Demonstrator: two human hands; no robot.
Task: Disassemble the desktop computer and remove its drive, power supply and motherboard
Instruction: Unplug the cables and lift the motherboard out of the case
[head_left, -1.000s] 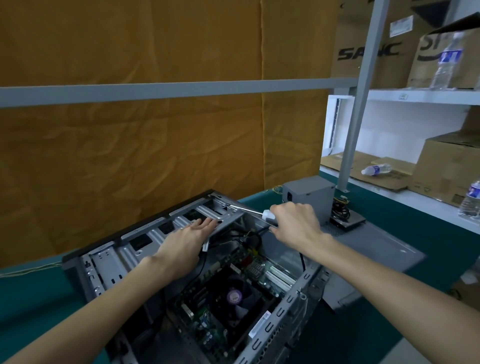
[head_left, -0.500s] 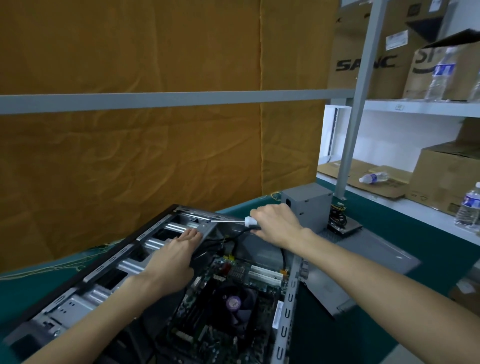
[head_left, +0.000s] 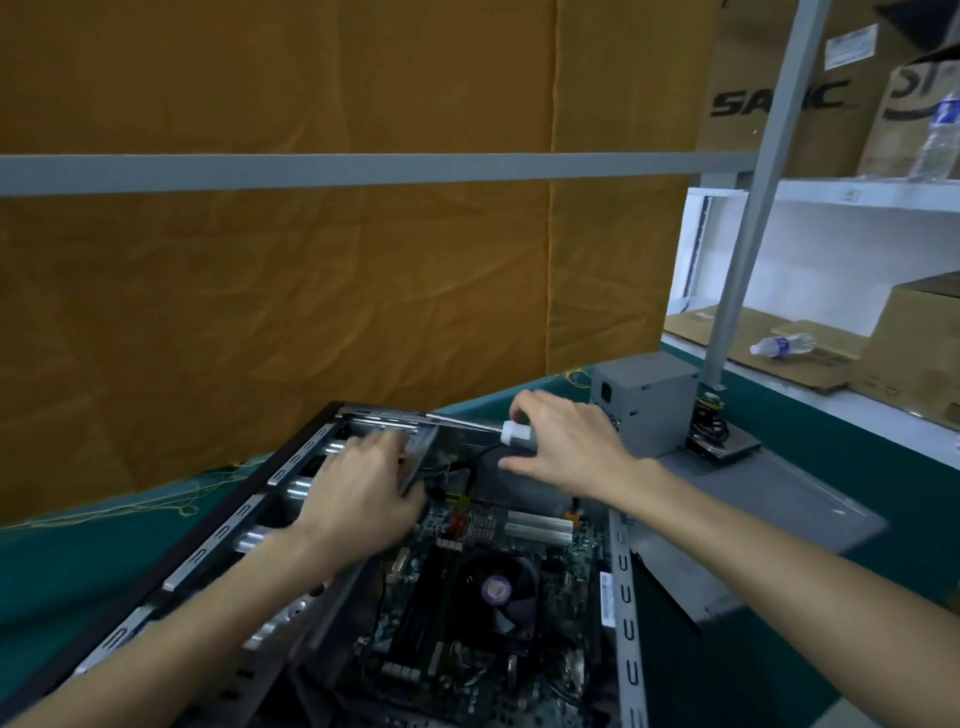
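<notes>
While my left hand (head_left: 363, 499) lies flat on the case's drive cage (head_left: 332, 452) and my right hand (head_left: 566, 447) grips the screwdriver (head_left: 514, 432), the fragile motherboard (head_left: 483, 587), bedded in the case near the tabletop's (head_left: 779, 649) front edge, wants lifting by its stiff edges.

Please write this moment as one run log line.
right hand grips screwdriver | left hand on case | power supply out

open case top (head_left: 621, 582) gives access, cables (head_left: 457, 470) crossing above motherboard (head_left: 467, 613), power supply (head_left: 647, 402) beside
</notes>
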